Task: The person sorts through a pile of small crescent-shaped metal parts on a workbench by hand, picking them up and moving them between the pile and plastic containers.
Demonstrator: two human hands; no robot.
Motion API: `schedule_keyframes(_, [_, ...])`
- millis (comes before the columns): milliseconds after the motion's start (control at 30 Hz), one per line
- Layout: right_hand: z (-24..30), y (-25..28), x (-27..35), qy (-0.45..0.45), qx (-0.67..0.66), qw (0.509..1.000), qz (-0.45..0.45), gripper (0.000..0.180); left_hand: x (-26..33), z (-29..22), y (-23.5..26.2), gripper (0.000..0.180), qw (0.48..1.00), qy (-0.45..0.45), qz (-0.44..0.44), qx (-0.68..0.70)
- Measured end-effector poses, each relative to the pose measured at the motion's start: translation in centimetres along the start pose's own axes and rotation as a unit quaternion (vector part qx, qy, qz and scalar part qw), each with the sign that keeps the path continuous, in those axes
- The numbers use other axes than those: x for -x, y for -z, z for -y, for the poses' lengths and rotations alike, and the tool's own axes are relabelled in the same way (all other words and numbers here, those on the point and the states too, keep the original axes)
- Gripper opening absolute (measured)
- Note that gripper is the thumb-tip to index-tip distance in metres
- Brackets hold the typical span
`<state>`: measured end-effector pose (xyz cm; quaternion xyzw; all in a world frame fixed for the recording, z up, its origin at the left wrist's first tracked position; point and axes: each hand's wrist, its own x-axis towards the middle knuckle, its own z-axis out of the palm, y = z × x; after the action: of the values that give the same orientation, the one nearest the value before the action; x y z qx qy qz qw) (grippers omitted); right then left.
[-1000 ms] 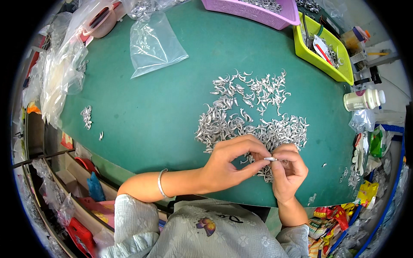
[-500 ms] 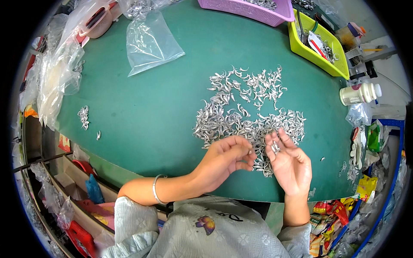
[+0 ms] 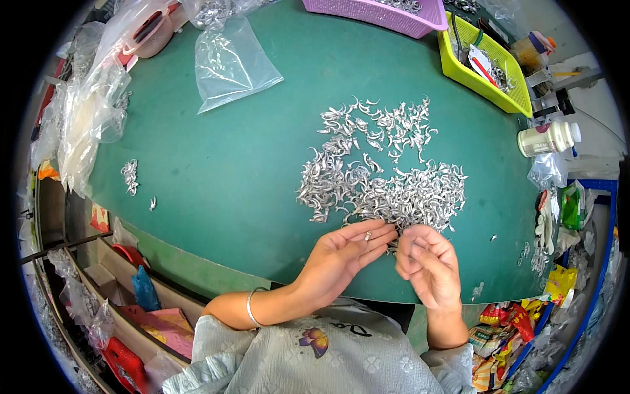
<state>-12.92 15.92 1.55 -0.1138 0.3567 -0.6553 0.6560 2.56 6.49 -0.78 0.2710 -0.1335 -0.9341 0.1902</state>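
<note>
Head view: left hand [image 3: 344, 253] lies palm up at the near edge of the green desk [image 3: 249, 171], fingers [image 3: 377, 238] spread flat and apart. One small silver piece [image 3: 368, 236] rests on those fingers, not gripped. Right hand [image 3: 430, 266] sits just beside it, fingers [image 3: 408, 244] curled loosely inward; whether they pinch anything I cannot tell. Silver bangle [image 3: 250, 307] on the left wrist. Both hands sit at the near rim of a wide pile of silver pieces [image 3: 380, 167] spread over mid-desk. Small separate heap [image 3: 130, 175] far left. Clear bag [image 3: 230, 62] lies flat at the far side. Purple basket [image 3: 387, 13] and yellow-green tray [image 3: 489, 72] at the far right; white bottle [image 3: 548, 138] lies on its side by the right edge.
</note>
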Motion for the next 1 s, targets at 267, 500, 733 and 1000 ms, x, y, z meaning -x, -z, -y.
schedule_keyframes(267, [-1.1,-0.3,0.8,0.177,0.578,0.793,-0.079,0.014,0.2,0.2,-0.5,0.04,0.96,0.033,0.047,-0.273])
schedule_keyframes(500, [0.0,2.1,2.9,0.195,0.529,0.813,-0.146,0.013,-0.6,1.3,-2.2,0.045,0.937,0.046,0.095,-0.334])
schedule_keyframes(733, [0.8,3.0,5.4,0.159,0.54,0.816,-0.13,0.006,-1.5,3.6,-3.8,0.052,0.907,0.091,0.141,-0.387])
schedule_keyframes(1000, [5.6,13.5,9.3,0.28,0.537,0.674,-0.423,0.01,-1.2,3.6,-4.4,0.051,0.663,-0.192,0.151,-0.708])
